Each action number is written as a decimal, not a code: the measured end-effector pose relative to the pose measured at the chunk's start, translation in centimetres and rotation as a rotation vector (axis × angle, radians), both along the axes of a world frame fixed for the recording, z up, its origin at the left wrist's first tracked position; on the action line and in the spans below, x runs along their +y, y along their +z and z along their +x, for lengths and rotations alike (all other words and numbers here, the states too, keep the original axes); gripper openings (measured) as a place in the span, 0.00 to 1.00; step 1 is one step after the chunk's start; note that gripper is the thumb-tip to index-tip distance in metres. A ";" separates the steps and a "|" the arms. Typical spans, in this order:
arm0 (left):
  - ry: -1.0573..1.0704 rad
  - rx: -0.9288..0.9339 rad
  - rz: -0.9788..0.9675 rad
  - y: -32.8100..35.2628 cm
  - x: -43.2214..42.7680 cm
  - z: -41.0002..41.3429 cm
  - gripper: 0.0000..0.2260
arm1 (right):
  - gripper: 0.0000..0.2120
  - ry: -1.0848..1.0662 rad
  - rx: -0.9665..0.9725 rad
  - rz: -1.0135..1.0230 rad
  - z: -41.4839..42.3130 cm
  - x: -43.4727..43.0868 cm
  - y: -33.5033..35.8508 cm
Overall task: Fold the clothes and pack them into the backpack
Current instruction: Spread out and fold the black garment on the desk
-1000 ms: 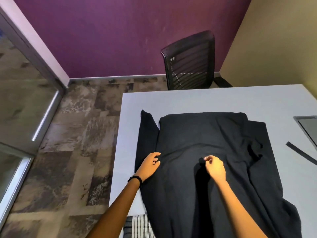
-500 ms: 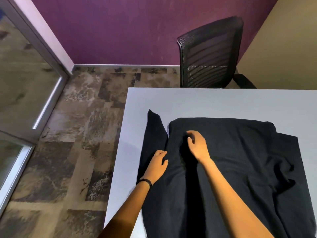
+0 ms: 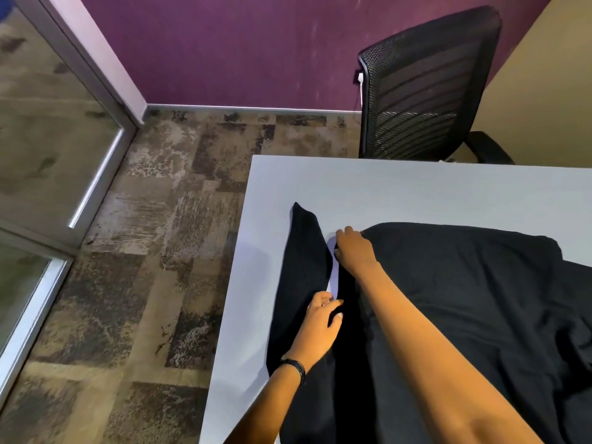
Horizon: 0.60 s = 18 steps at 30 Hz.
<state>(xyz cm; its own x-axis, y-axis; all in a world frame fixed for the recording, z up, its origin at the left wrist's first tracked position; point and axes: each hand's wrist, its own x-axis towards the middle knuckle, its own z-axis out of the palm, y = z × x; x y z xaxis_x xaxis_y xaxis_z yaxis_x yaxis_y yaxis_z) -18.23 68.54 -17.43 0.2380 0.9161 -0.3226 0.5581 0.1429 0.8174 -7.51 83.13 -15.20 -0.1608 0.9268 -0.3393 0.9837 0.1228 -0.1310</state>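
One black garment [image 3: 464,315] lies spread on the white table [image 3: 384,187], matte and creased, its sleeve-like strip [image 3: 304,267] splayed toward the table's left edge. The right hand [image 3: 355,251] curls its fingers round the garment's far left corner. The left hand [image 3: 320,325] rests where strip meets body, fingers close together; whether pinching or pressing, I cannot tell. Bare tabletop runs beyond the cloth toward a mesh chair [image 3: 426,88].

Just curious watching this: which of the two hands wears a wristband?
The left hand, the nearer one, on the black garment: a thin black band circles its wrist. The right hand, at the garment's far corner, has a bare wrist.
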 end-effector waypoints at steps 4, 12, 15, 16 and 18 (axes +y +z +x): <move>0.144 -0.162 -0.150 0.6 0.6 0.0 0.19 | 0.08 -0.245 0.424 0.195 1.6 -0.1 0.6; 0.395 -0.600 -0.565 1.1 5.0 1.0 0.29 | 0.03 -0.528 1.084 0.202 4.8 -2.0 1.5; 0.404 -0.697 -0.608 1.8 6.8 1.6 0.19 | 0.07 -0.542 1.185 0.148 5.5 -2.1 1.8; 0.416 -0.711 -0.620 1.9 7.3 1.8 0.19 | 0.08 -0.552 1.181 0.138 5.8 -2.1 2.0; 0.458 -0.708 -0.641 1.5 8.3 2.1 0.23 | 0.09 -0.568 1.108 0.122 6.4 -2.2 2.1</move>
